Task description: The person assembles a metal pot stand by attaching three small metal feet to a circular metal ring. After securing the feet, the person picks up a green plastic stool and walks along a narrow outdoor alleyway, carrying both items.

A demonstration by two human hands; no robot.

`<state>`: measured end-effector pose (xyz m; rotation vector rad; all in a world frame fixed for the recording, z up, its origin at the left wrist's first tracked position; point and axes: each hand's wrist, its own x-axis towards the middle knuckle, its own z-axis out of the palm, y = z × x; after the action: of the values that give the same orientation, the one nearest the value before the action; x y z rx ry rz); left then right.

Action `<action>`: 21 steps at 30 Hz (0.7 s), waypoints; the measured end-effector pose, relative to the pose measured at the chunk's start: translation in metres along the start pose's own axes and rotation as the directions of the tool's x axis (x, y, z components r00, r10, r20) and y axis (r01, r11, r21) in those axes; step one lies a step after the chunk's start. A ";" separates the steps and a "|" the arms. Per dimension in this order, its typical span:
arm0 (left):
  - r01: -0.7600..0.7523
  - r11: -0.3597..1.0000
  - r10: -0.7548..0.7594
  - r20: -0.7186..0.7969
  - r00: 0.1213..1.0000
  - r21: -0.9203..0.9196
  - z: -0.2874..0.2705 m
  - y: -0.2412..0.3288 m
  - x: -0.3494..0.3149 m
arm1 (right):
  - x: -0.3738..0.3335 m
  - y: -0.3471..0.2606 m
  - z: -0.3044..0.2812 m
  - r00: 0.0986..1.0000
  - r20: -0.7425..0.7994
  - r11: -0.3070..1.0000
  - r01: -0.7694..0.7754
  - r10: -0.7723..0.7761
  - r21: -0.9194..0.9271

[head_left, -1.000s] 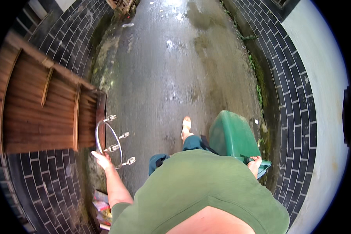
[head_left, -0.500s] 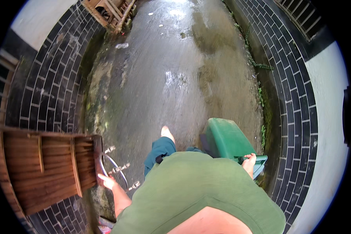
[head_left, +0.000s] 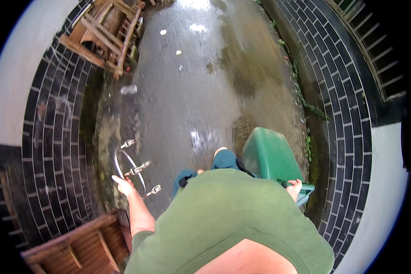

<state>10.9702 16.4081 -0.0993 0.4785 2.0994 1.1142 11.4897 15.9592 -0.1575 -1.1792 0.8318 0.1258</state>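
Observation:
My left hand [head_left: 125, 186], low at the left, holds a curved silver metal frame [head_left: 136, 171] with three clip-like ends. One finger points outward while the others stay by the metal; part of the grip is hidden. On the right side, my right hand [head_left: 294, 188] is closed round the black-and-green handle end of a large green plastic bin [head_left: 271, 155]. The bin is boxy and extends ahead of that hand, close beside my leg. Its underside is out of sight.
Wet concrete path [head_left: 182, 105] runs ahead between dark brick walls [head_left: 55, 137]. A wooden frame [head_left: 107, 36] stands far left, and a wooden slatted panel [head_left: 84, 246] lies near left. A clear plastic scrap [head_left: 128, 89] is on the ground. Plants [head_left: 308, 146] edge the right wall.
I have walked forward: the wooden panel has slid back toward the lower left and the wooden frame is nearer. Both hands keep hold of the metal frame and the bin.

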 end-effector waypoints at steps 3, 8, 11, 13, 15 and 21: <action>-0.012 0.994 0.023 0.093 0.995 -0.109 0.108 0.070 0.016 | 0.033 0.017 0.100 0.999 -0.014 0.999 -0.034 0.035 0.039; 0.039 0.982 -0.004 0.185 0.983 -0.187 0.318 0.136 -0.010 | 0.151 0.007 0.253 0.997 0.032 0.981 0.069 -0.064 -0.183; 0.006 0.988 0.001 0.048 0.999 -0.152 0.373 0.176 0.001 | 0.124 0.045 0.404 0.987 0.103 0.971 0.140 -0.121 -0.196; 0.027 0.992 -0.022 0.038 0.999 -0.121 0.429 0.204 -0.003 | 0.127 0.024 0.493 0.999 -0.035 0.998 -0.039 0.038 -0.041; 0.074 0.997 -0.073 0.035 0.997 -0.031 0.469 0.207 0.007 | 0.143 0.001 0.551 0.999 -0.052 0.999 -0.008 0.006 -0.044; 0.075 0.959 -0.041 -0.129 0.991 0.275 0.623 0.229 0.044 | 0.158 0.034 0.738 0.998 0.001 0.990 0.064 -0.064 -0.127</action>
<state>11.3930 16.9169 -0.1668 0.4871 2.3773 0.8346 11.9584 16.5507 -0.1887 -1.3251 0.7964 0.1260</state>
